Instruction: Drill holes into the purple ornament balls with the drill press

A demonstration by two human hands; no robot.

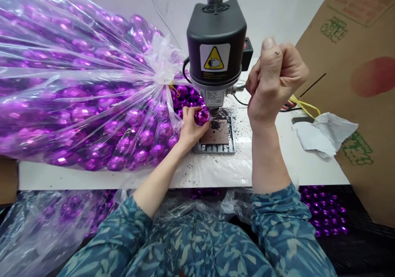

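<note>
My left hand [190, 125] holds a purple faceted ball [201, 116] beside the drill bit, at the edge of the metal work plate [216, 139]. A small bench drill [216, 49] with a grey motor head and a yellow warning label stands over the plate. My right hand [273, 79] is closed in a fist around the drill's lever handle [239, 88], raised to the right of the head. A large clear plastic bag [77, 92] full of purple faceted balls lies on the left, its tied neck touching my left hand.
Dark shavings litter the white table [302, 166] around the plate. A big cardboard box [361, 84] leans at the right, with a crumpled white cloth [324, 135] and yellow strap beside it. More purple balls [324, 211] lie in plastic below the table edge.
</note>
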